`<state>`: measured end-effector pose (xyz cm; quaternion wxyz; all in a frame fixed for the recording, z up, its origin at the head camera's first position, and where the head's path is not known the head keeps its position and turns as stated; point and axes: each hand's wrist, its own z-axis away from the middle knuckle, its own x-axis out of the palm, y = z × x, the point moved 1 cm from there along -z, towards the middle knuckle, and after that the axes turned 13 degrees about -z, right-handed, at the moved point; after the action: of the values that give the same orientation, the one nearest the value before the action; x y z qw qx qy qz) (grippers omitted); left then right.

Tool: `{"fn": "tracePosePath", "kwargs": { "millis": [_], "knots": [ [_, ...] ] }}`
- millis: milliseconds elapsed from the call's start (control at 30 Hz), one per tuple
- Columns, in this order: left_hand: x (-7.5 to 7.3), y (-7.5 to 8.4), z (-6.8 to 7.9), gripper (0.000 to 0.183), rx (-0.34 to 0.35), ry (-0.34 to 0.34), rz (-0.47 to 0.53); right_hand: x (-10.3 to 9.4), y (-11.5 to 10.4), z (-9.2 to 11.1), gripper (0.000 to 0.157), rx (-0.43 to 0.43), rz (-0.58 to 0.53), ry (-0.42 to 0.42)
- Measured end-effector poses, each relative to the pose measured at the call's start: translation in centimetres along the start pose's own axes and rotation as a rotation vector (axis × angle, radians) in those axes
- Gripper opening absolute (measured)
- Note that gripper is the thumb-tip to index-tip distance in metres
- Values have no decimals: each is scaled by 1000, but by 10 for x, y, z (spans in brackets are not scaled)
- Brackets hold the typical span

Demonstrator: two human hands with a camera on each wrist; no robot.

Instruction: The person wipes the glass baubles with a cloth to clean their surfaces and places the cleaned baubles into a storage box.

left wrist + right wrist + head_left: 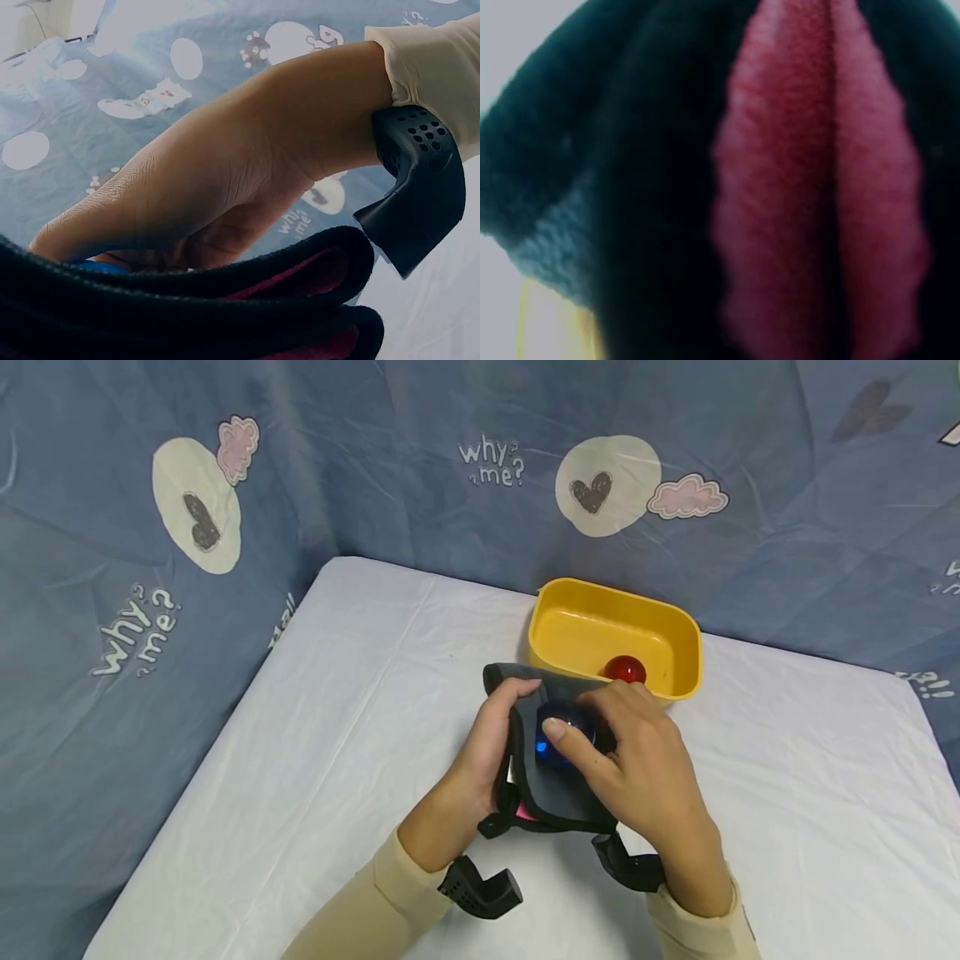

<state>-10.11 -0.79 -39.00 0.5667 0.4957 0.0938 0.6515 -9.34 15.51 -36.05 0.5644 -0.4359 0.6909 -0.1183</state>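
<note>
Grey cloth (566, 797) lies gripped by left hand (483, 747); right hand (641, 756), apparently, pinches blue ball (553, 753) upon it; next calls for steady hold.

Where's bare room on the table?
Two wide patches of white tabletop: left of the left hand; right of the right hand and yellow tray. Visible tray floor left of the red ball is bare too. Crowded: at the tray's near side, both hands, gray cloth and blue ball.
</note>
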Motion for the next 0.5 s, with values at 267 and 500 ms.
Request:
{"fn": "tracePosePath", "kwargs": {
  "millis": [267, 500],
  "knots": [
    [-1, 2, -1, 58, 56, -25, 30, 2, 0, 0, 42, 11, -24, -14],
    [-4, 2, -3, 61, 79, -9, 29, 1, -5, -1, 69, -24, -62, -105]
  ]
}}
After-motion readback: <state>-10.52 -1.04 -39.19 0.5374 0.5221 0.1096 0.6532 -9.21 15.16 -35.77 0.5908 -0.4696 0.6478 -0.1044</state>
